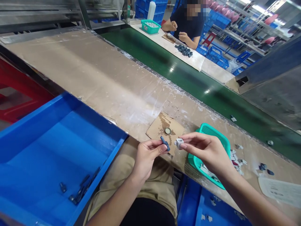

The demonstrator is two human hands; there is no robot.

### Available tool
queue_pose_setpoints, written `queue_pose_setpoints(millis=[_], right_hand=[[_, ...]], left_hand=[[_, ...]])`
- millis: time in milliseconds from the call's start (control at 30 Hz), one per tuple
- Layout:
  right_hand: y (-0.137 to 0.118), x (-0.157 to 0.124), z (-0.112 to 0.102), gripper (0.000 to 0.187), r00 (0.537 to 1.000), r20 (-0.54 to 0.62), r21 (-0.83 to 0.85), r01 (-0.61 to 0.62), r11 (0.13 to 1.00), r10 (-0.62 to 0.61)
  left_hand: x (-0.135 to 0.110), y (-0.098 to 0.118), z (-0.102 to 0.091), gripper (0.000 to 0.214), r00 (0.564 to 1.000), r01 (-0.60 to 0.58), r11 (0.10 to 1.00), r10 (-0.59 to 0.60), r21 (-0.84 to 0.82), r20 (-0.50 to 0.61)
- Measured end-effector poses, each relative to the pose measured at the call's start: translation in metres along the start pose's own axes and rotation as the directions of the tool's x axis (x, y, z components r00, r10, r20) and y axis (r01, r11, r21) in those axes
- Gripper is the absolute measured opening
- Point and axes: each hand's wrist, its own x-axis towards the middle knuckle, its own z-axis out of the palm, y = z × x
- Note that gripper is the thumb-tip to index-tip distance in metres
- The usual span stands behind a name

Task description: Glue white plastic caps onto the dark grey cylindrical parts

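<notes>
Between thumb and fingers, my left hand (147, 155) pinches a dark blue-grey plastic part (165, 143) with a narrow stem pointing up. Facing it, my right hand (207, 149) grips a small white square plastic part (179, 143) with an opening in its top. A small gap separates the two parts. Just beyond them lies a stained cardboard piece (155, 128) with a small round cap (167, 131) on it. Beneath my right forearm stands a green perforated basket (225, 142) holding white pieces, partly hidden by the arm.
At left sits a large blue bin (35, 150) with several dark parts (82, 190). Loose white pieces (237, 161) and a paper sheet (279, 190) lie at right. Past the worktable (94, 75) runs a green conveyor belt (164, 62), and a co-worker (188, 25) sits across it.
</notes>
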Motion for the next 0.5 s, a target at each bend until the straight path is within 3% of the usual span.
queue_pose_setpoints(millis=[167,333,500], right_hand=[[0.004,-0.003,0.003,0.021,1.0,0.022,0.018,-0.015,1.0,0.015],[0.006,-0.003,0.007,0.02,0.999,0.039,-0.076,0.03,0.997,-0.027],[0.017,0.023,0.002,0.025,0.997,0.071,-0.171,0.03,0.985,-0.018]], left_hand=[[-0.004,-0.002,0.006,0.024,0.997,-0.072,0.994,0.071,0.083,0.017],[-0.004,-0.003,0.011,0.015,0.972,-0.225,0.924,0.236,0.31,0.004],[0.015,0.006,0.009,0.017,0.957,-0.277,0.846,0.287,0.455,0.049]])
